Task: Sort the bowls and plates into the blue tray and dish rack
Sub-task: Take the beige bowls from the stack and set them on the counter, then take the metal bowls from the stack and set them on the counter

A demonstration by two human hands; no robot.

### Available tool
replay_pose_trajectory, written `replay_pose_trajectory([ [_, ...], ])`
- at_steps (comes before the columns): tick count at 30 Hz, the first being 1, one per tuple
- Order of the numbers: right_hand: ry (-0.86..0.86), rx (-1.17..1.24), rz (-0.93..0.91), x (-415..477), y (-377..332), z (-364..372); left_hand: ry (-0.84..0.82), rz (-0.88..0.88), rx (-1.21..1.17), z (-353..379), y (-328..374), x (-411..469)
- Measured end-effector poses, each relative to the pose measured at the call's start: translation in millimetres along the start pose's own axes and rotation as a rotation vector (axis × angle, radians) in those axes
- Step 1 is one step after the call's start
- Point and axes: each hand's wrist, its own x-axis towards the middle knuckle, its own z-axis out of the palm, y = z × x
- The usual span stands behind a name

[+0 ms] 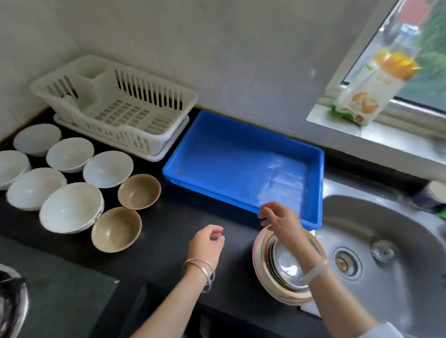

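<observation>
We see the blue tray [242, 165] and dish rack [115, 107] both empty. Bowls [71, 206] wait at nine o'clock on the table [168, 223]; plates [286, 269] stack at five. Left hand [206, 240] and right hand [280, 217]: each grip loose, holding nothing.

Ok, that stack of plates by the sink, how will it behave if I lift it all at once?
The stack of pink-rimmed and metal plates is probably heavy, since several are layered. The shiny metal ones may slide against each other. It sits at the steel sink's edge, so a tilt could spill it.
</observation>
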Motion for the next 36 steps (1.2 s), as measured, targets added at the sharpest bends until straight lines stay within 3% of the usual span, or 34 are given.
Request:
replay_pose_trajectory([
  [8,0.277,-0.446,0.043,-37,73,-69,-0.227,0.203,0.299,73,40,-21],
  [15,0.300,-0.555,-0.015,-46,90,-71,-0.172,0.255,0.395,91,39,-26],
  [25,0.315,-0.322,0.068,-45,92,-85,-0.165,0.181,0.278,91,42,-22],
  [36,0.331,-0.060,0.154,-42,90,-118,-0.235,0.129,0.362,98,50,-15],
])
